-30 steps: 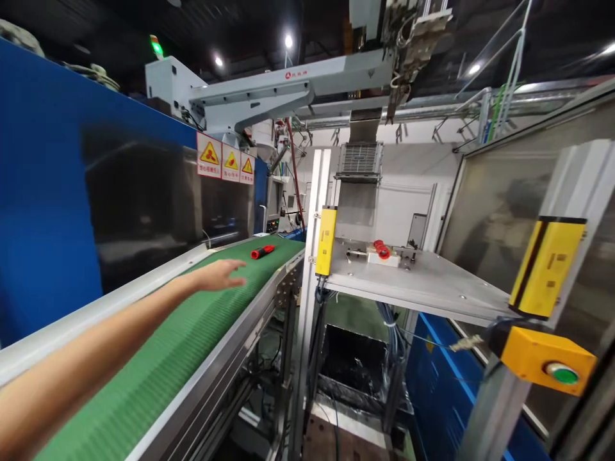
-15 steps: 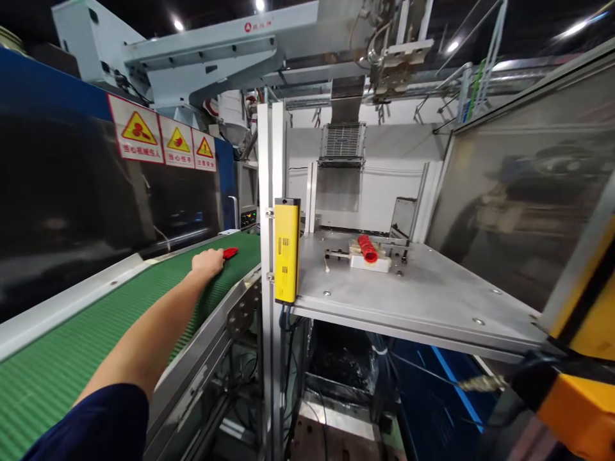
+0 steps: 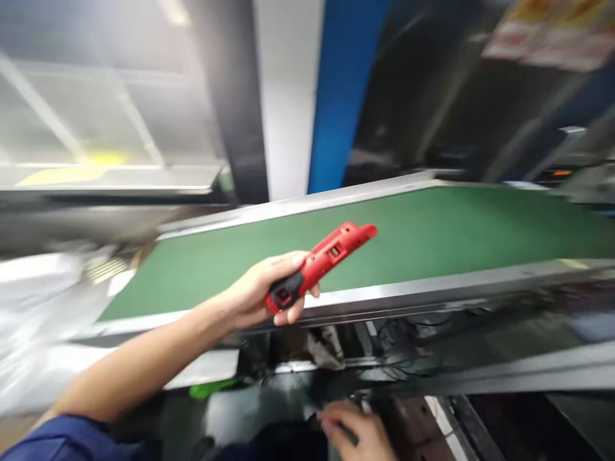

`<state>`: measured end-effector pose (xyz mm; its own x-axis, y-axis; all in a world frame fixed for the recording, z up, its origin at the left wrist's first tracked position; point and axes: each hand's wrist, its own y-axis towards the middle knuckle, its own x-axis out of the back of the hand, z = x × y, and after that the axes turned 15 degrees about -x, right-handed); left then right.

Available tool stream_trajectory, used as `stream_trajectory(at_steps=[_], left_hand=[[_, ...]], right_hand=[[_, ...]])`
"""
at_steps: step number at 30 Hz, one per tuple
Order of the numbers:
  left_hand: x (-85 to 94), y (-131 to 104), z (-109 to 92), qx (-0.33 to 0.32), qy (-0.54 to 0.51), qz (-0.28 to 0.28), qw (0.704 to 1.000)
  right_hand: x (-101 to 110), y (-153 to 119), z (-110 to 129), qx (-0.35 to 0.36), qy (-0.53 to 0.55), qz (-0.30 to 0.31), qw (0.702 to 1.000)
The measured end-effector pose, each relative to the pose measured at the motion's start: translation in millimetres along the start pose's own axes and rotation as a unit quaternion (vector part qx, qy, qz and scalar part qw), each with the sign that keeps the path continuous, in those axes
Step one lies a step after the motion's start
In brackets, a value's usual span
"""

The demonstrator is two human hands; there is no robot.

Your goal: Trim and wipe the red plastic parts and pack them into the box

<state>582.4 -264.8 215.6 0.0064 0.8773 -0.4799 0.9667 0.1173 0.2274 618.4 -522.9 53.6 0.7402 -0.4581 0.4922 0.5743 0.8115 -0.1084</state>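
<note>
My left hand (image 3: 283,285) is closed around a red and black plastic housing (image 3: 331,250), shaped like a tool handle with small rectangular openings. The housing is tilted, its red end pointing up and to the right, above the green conveyor belt (image 3: 423,221). Low in the view, my right hand (image 3: 358,429) is blurred and has its fingers curled together. Something dark shows between those fingers, too unclear to name.
A metal rail (image 3: 394,288) edges the near side of the belt. White plastic sheeting (image 3: 38,320) lies at the left. Behind the belt stands a machine with a blue panel (image 3: 348,83). Cables and frame parts show below the belt.
The view has swung left and down to the belt. My left hand has lifted the red and black housing from the belt and brought it nearer. My right hand has come into view.
</note>
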Motion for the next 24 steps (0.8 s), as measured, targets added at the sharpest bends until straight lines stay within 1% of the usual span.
stream_trajectory(at_steps=[1, 2, 3, 4, 6, 8, 9, 11, 12, 14, 16, 19, 21, 22, 23, 24], left_hand=[[11.7, -45, 1, 0.003, -0.038, -0.028, 0.999], [23.6, -88, 4, 0.003, -0.076, -0.057, 0.996], [35.8, -130, 9, 0.003, -0.108, -0.085, 0.991], [48.4, -170, 14, 0.005, -0.133, -0.109, 0.985], [73.7, -243, 23, 0.016, -0.164, -0.142, 0.976], [97.0, -303, 25, 0.029, -0.176, -0.167, 0.970], [107.1, -328, 23, 0.033, -0.177, -0.179, 0.967], [124.3, -369, 12, 0.032, -0.176, -0.204, 0.962], [131.4, -385, 4, 0.031, -0.175, -0.213, 0.961], [143.4, -412, -14, 0.031, -0.167, -0.229, 0.959], [153.4, -432, -30, 0.020, -0.144, -0.255, 0.956], [165.5, -451, -46, -0.039, -0.103, -0.320, 0.941], [171.5, -457, -48, -0.086, -0.092, -0.368, 0.921], [174.0, -457, -47, -0.105, -0.093, -0.388, 0.911], [176.1, -457, -46, -0.121, -0.097, -0.404, 0.902], [178.0, -455, -44, -0.135, -0.104, -0.413, 0.895]], right_hand=[[-19, 12, 14, 0.009, 0.031, 0.023, 0.999], [-39, 23, 30, 0.008, 0.079, 0.030, 0.996], [-60, 35, 48, 0.007, 0.139, 0.010, 0.990], [-83, 45, 65, 0.012, 0.197, 0.004, 0.980], [-132, 61, 99, 0.015, 0.271, 0.010, 0.963], [-182, 69, 128, 0.002, 0.287, 0.045, 0.957], [-207, 71, 140, -0.012, 0.289, 0.067, 0.955], [-250, 68, 160, -0.044, 0.303, 0.109, 0.946], [-269, 65, 168, -0.063, 0.314, 0.122, 0.940], [-298, 57, 182, -0.103, 0.334, 0.131, 0.928], [-319, 48, 193, -0.133, 0.357, 0.115, 0.917], [-341, 34, 206, -0.145, 0.394, 0.077, 0.904], [-355, 21, 212, -0.137, 0.392, 0.050, 0.908], [-361, 13, 214, -0.130, 0.375, 0.041, 0.917], [-366, 5, 217, -0.120, 0.345, 0.041, 0.930], [-370, -3, 218, -0.101, 0.300, 0.055, 0.947]])
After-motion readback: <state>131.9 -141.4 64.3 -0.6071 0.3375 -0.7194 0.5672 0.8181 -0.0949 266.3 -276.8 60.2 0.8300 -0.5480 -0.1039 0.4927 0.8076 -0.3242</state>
